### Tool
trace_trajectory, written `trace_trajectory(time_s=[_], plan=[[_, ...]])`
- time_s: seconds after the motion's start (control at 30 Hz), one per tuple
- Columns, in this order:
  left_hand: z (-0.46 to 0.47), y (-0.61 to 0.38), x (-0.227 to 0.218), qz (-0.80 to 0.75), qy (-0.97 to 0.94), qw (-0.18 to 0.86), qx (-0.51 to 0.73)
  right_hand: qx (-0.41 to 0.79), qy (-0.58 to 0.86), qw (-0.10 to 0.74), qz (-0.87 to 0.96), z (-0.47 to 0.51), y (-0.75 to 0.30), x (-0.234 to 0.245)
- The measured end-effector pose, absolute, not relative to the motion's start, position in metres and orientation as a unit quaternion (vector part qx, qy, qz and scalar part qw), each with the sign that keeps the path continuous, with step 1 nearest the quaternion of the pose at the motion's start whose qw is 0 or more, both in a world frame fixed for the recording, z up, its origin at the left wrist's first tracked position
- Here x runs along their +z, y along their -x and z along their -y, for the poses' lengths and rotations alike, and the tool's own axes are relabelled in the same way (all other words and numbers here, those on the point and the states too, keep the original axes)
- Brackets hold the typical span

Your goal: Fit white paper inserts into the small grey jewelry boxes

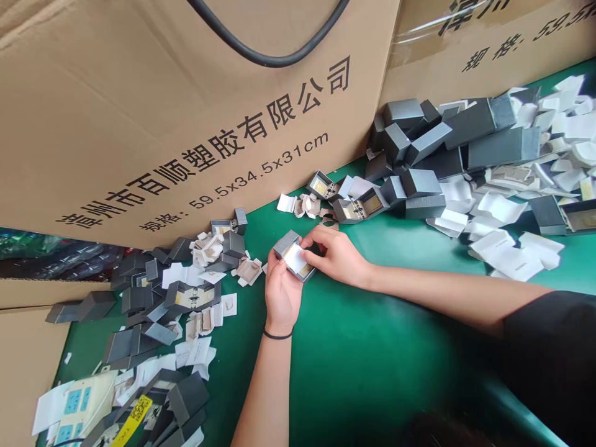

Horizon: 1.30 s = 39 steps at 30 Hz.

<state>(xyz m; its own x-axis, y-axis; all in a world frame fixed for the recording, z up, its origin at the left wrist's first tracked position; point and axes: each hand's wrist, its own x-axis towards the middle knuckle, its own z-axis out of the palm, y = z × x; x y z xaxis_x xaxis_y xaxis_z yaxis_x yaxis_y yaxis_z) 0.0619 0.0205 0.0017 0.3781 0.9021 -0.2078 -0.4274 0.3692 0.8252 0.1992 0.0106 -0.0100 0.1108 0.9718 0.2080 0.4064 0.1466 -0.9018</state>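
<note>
A small open grey box [294, 254] with a white paper insert is held over the green table [382, 347]. My left hand [280, 292], a black band on its wrist, grips the box from below. My right hand [336, 254] pinches the box's right side, fingers closed on the insert. Just beyond the hands lie open grey boxes [361, 207] with gold pieces inside.
Large cardboard cartons [162, 118] with printed text wall off the back. Heaps of grey boxes and white papers lie at the left [158, 323] and the right [488, 161]. A black cable [270, 59] hangs across the carton. A white power strip [77, 403] sits bottom left.
</note>
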Motion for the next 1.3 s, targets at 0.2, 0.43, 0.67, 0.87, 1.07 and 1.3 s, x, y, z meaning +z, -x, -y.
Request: trace_trajectory(time_s=[0.2, 0.43, 0.67, 0.87, 1.07, 1.3], plan=[[-0.021, -0.062, 0.0, -0.361, -0.358, 0.748, 0.427, 0.355, 0.583, 0.455, 0.572, -0.014, -0.203, -0.011], [-0.023, -0.059, -0.001, -0.34, -0.353, 0.761, 0.425, 0.363, 0.547, 0.46, 0.598, -0.016, -0.206, -0.012], [-0.018, -0.061, -0.005, -0.367, -0.405, 0.723, 0.421, 0.333, 0.572, 0.464, 0.589, -0.013, -0.201, -0.012], [-0.017, -0.067, -0.01, -0.428, -0.401, 0.674, 0.449, 0.288, 0.56, 0.475, 0.614, -0.008, -0.2, -0.013], [-0.02, -0.065, -0.003, -0.403, -0.341, 0.708, 0.468, 0.182, 0.509, 0.408, 0.736, -0.001, -0.203, -0.013], [-0.023, -0.061, -0.003, -0.407, -0.317, 0.717, 0.469, 0.155, 0.501, 0.287, 0.802, -0.002, -0.205, -0.012]])
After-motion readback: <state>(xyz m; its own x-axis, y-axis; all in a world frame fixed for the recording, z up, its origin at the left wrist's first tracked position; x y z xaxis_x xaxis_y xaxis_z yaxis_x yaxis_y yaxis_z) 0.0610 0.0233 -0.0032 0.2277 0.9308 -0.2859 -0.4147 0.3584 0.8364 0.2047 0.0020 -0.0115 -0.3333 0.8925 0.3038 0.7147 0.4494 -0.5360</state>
